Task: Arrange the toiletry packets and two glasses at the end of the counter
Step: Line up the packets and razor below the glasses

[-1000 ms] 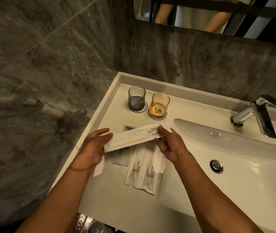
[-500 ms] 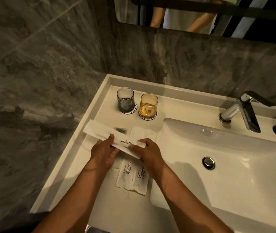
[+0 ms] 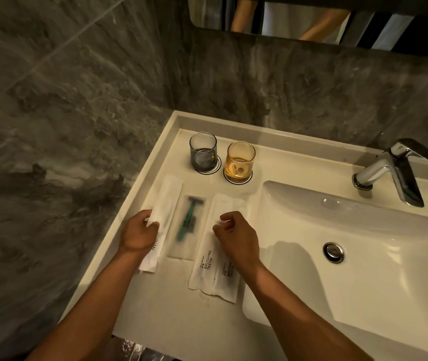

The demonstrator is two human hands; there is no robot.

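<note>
Left grip [image 3: 140,231] pinches the long white packet [image 3: 164,204] at frame centre-left on the bench [image 3: 155,308], right grip [image 3: 236,237] loosely curled and empty, so a careless slide could skew the razor packet [image 3: 185,227] or nudge the two glasses [image 3: 203,155] above.

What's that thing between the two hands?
A clear packet with a green razor lies between the left hand and right hand, seen from the head camera.
</note>
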